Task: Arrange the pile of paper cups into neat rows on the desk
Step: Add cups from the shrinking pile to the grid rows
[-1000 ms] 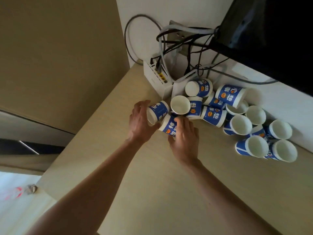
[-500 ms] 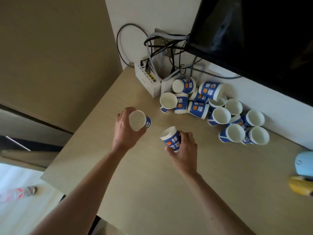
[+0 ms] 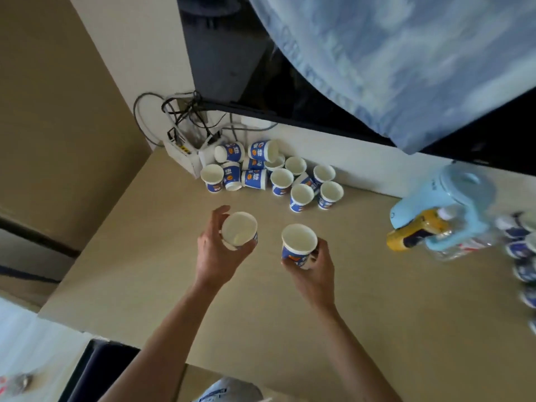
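My left hand (image 3: 216,256) grips a blue-and-white paper cup (image 3: 239,229), mouth facing me, above the beige desk (image 3: 261,329). Beside it my right hand (image 3: 314,269) holds a second paper cup (image 3: 298,242) upright by its lower wall. Both are held well in front of the pile of paper cups (image 3: 269,175), which lies against the back wall; some of those cups stand, others lie on their sides. More blue cups (image 3: 522,248) show blurred at the right edge.
A white router box (image 3: 182,156) with tangled cables (image 3: 179,111) sits at the back left corner. A dark screen (image 3: 290,91) hangs above. A light blue kettle (image 3: 446,204) and a yellow bottle (image 3: 414,233) stand at the right. The desk's left edge drops off.
Both hands lifted a cup each from the pile and drew them back toward me and to the right. The view swung right, revealing the kettle and more cups.
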Demonstrator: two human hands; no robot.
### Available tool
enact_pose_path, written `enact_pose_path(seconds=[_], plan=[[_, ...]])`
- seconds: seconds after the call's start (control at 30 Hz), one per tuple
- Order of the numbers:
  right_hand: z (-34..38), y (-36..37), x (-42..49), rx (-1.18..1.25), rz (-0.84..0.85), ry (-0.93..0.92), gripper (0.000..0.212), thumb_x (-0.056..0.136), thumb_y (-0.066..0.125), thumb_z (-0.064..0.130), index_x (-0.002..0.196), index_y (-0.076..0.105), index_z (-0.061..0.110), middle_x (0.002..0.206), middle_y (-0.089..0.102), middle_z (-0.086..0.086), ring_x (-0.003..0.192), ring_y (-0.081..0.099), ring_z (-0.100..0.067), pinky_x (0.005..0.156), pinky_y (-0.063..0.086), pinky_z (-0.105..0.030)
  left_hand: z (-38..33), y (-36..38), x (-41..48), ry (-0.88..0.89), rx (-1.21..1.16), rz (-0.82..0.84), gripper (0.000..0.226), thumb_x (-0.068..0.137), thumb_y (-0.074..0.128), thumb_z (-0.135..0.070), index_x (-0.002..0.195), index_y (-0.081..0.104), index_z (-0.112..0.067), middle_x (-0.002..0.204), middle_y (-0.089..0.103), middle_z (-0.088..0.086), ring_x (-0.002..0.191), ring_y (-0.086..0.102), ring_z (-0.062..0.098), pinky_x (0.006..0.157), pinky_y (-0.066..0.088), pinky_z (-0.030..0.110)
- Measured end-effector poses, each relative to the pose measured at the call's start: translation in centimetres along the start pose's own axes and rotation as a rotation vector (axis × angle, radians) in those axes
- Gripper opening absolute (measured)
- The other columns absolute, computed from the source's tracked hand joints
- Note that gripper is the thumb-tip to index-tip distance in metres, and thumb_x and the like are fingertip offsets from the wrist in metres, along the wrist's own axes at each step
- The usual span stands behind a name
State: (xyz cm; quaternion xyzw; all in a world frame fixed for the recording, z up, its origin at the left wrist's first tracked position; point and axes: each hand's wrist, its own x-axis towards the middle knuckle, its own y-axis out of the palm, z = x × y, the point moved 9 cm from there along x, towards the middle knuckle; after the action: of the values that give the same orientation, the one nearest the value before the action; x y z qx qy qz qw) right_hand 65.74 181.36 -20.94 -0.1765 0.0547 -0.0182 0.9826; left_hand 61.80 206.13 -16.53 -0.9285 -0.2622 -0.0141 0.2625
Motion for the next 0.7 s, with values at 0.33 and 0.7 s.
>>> enact_pose_path(seconds=[0.33, 0.7], plan=[[-5.6, -21.8, -7.6, 0.183, -0.327, 0.044, 0.059, 0.067, 0.090, 0.010, 0.115, 0.059, 0.024, 0.109, 0.067, 0.011, 0.099, 0.062, 0.000, 0.078, 0.045, -0.009, -12.9, 13.6, -12.0, 0.056, -0.190, 0.143, 0.073, 0.061, 0.097, -0.017, 0.120, 0.055, -0.026, 0.110, 0.063, -0.013, 0.098, 0.062, 0.005, 0.084, 0.056, 0.036], [-13.9, -43.0, -17.5, 0.220, -0.637, 0.113, 0.061, 0.067, 0.090, 0.009, 0.117, 0.059, 0.024, 0.110, 0.068, 0.010, 0.096, 0.061, 0.001, 0.076, 0.044, -0.006, -24.1, 29.2, -27.0, 0.083, -0.360, 0.452, 0.074, 0.058, 0.092, -0.026, 0.124, 0.058, -0.024, 0.110, 0.066, -0.020, 0.102, 0.064, 0.001, 0.087, 0.053, 0.030]])
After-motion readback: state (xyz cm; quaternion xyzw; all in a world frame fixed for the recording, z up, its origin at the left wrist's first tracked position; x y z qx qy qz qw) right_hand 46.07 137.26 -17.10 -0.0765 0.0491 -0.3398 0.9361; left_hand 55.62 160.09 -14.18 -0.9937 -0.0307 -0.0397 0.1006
